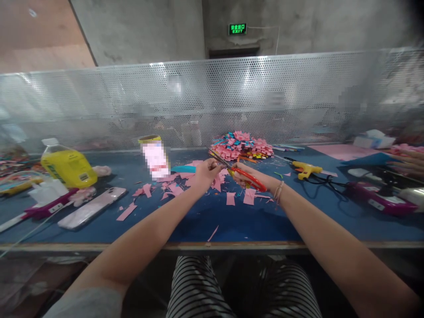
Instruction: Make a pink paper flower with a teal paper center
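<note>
The person's forearms (165,214) are stretching over a blue table (251,225), a pink-and-blue heap (240,143) is resting behind pink scraps (249,196), and the right hand (243,173) is clenching red-handled scissors (253,179) above them, blades beside the left hand (208,171), whose grip nobody is able to tell.

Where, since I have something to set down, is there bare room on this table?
Front middle, between the left arm, right arm, pink scraps and the table's front edge, bar one thin sliver. A smaller patch lies between the phone and left arm. Crowded: mid-table scraps, the flower pile, around the bottle.
</note>
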The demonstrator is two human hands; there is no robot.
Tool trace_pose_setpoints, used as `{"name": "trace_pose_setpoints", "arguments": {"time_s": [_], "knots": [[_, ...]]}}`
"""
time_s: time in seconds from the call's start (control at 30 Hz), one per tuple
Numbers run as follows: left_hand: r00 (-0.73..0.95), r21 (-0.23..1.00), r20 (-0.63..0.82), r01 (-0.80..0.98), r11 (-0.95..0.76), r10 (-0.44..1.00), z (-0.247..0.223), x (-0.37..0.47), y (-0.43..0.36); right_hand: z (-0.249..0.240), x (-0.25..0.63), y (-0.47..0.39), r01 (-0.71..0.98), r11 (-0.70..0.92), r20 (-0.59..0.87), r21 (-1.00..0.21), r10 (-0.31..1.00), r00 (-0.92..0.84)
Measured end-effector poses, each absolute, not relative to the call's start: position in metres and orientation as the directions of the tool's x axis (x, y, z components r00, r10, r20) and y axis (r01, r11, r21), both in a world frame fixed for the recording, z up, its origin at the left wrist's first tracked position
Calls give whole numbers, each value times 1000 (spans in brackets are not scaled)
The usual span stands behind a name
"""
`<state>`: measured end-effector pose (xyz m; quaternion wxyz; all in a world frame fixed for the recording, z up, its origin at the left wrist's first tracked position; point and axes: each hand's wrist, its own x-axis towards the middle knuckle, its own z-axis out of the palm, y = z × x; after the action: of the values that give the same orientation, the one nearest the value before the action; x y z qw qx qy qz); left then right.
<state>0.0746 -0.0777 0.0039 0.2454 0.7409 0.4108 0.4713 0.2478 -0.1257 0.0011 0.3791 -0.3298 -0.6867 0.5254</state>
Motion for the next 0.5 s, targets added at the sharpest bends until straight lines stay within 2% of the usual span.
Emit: {"name": "trace_pose_setpoints", "arguments": {"time_s": [0.17, 0.33, 0.43, 0.5], "knots": [[268, 665, 569, 407, -627, 777, 3, 74, -77, 5, 246, -128, 94, 238, 165, -967, 861, -481], [174, 676, 547, 484, -555, 819, -1, 60, -52, 3, 255, -119, 91, 279, 232, -956, 909, -346], [214, 516, 539, 681, -520, 815, -4, 36, -29, 9, 264, -117, 110, 310, 286, -944, 940, -187], [258, 466, 429, 758, -457, 866, -5, 19, -16, 15, 270, -118, 86, 341, 333, -936, 938, -94]]}}
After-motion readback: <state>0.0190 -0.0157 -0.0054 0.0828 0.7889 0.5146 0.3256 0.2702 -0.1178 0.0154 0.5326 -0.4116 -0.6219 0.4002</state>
